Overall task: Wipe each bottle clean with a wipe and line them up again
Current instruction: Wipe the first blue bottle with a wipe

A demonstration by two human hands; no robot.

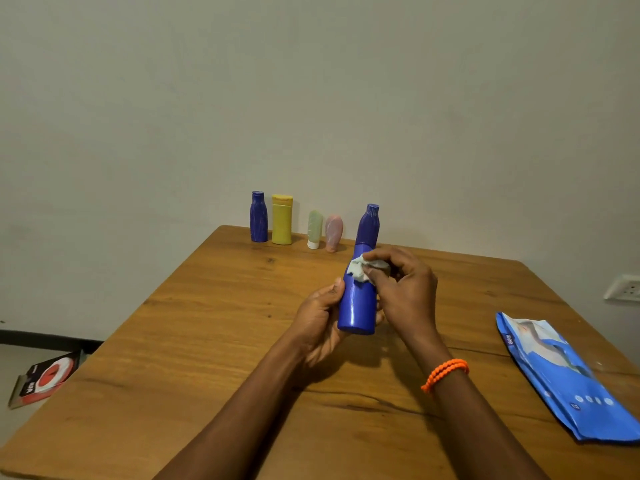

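**Tall blue bottle held over the table, wipe pressed to its middle**

The left hand [320, 317] grips the lower body of the tall blue bottle [360, 289], its fingers curled round the far side and the thumb lying along the near left edge. The bottle is lifted above the wooden table [207, 341], roughly upright and tilted slightly to the right at the cap. The right hand [403, 292] pinches a crumpled pale wipe [360, 268] between thumb and curled fingers and holds it against the bottle's front, just below the narrowing neck. An orange beaded bracelet [445, 373] sits on the right wrist.

At the table's far edge, against the wall, four containers stand in a row: a small blue bottle [259, 217], a yellow bottle [282, 220] just beside it, then, a little apart, a pale green tube [314, 229] on its white cap and a pink tube [334, 233].

A blue pack of wipes [561, 379] lies flat near the table's right edge. A red, white and black packet [45, 379] lies on the floor left of the table. A wall socket [623, 288] shows at right.
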